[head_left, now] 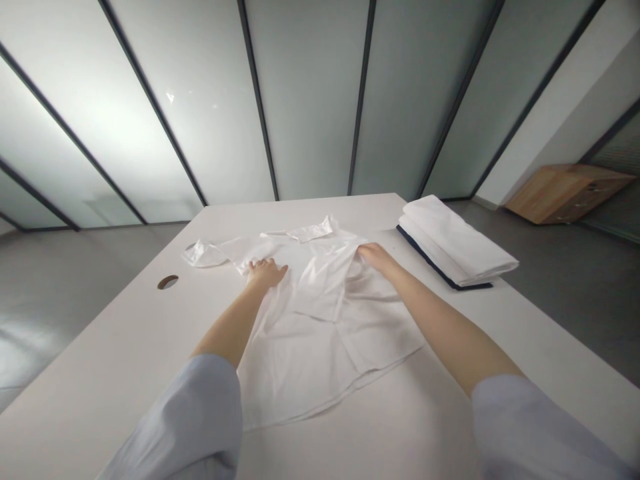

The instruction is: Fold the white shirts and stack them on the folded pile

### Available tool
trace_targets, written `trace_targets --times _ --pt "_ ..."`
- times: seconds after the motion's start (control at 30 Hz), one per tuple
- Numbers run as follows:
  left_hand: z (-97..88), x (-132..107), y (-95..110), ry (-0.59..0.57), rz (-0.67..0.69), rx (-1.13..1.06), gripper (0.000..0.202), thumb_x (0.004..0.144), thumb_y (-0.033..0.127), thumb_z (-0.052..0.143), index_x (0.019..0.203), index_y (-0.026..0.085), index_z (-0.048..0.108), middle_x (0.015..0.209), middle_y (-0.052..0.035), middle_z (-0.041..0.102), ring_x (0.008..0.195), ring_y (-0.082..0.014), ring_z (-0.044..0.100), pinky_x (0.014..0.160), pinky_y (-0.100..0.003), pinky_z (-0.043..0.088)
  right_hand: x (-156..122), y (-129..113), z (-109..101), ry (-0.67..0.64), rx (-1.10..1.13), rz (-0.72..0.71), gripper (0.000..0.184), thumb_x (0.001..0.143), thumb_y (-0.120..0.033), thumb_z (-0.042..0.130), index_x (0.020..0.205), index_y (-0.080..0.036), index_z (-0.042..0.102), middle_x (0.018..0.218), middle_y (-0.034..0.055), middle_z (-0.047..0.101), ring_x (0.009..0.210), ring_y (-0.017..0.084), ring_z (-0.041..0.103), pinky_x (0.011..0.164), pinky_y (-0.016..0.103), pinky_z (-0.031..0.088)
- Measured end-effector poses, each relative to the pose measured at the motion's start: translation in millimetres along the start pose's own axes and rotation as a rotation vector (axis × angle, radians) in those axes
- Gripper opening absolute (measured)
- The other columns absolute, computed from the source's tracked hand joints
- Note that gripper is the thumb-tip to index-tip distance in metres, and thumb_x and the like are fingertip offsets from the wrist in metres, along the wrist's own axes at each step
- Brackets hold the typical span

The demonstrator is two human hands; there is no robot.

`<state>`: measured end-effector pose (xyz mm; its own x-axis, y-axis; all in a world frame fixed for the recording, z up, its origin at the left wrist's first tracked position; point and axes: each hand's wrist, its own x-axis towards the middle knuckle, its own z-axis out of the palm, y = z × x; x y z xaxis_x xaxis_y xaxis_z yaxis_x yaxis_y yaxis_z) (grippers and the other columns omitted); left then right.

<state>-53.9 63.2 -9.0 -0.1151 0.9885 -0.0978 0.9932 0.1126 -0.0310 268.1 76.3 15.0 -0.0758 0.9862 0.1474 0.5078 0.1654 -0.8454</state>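
Observation:
A white shirt (300, 360) lies spread on the white table (165, 353), its collar (317, 230) towards the far edge and its hem nearest me. One sleeve (207, 253) stretches out to the left. On the right, part of the shirt is folded over the body, with loose creases below the fold. My left hand (268, 272) rests flat on the shirt's left side near the base of that sleeve, fingers spread. At the folded right edge, my right hand (376, 257) grips the fabric; its fingertips are partly hidden.
A stack of folded white cloth (455, 243) sits on a dark blue flat piece (430, 261) at the table's right edge. A round cable hole (168, 282) is cut in the tabletop at left. Beyond stand frosted glass panels (310, 100) and a wooden cabinet (565, 193).

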Motion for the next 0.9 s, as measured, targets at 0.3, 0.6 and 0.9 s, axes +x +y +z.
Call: trace_targets --times 0.3,0.6,0.9 --pt "14.1 -16.5 23.4 0.176 -0.029 -0.02 0.058 0.09 0.038 0.035 0.14 0.01 0.042 0.152 -0.0227 0.032 0.142 -0.0356 0.026 0.109 -0.056 0.024 11.8 61.8 -56.5 0.76 0.053 0.074 0.025 0.083 -0.031 0.045 0.099 -0.018 0.059 0.098 0.0104 0.064 0.097 0.023 0.06 0.089 0.039 0.049" --pt "25.8 -9.0 15.9 0.074 0.051 -0.083 0.079 0.089 0.064 0.024 0.149 0.014 0.03 0.158 -0.0191 0.021 0.144 -0.038 0.018 0.111 -0.061 0.017 -62.5 74.7 4.3 -0.119 -0.989 -0.117 0.056 0.094 -0.046 0.038 0.141 -0.017 0.046 0.15 0.0158 0.04 0.139 0.032 0.033 0.112 0.046 0.028" --pt "28.8 -16.4 3.5 0.068 0.159 -0.013 0.079 0.09 0.066 0.023 0.151 0.017 0.028 0.158 -0.0167 0.02 0.144 -0.0371 0.018 0.112 -0.059 0.019 -110.2 74.3 2.3 -0.157 -1.031 -0.176 0.064 0.095 -0.053 0.029 0.145 -0.015 0.04 0.153 0.0159 0.034 0.142 0.03 0.03 0.114 0.047 0.025"
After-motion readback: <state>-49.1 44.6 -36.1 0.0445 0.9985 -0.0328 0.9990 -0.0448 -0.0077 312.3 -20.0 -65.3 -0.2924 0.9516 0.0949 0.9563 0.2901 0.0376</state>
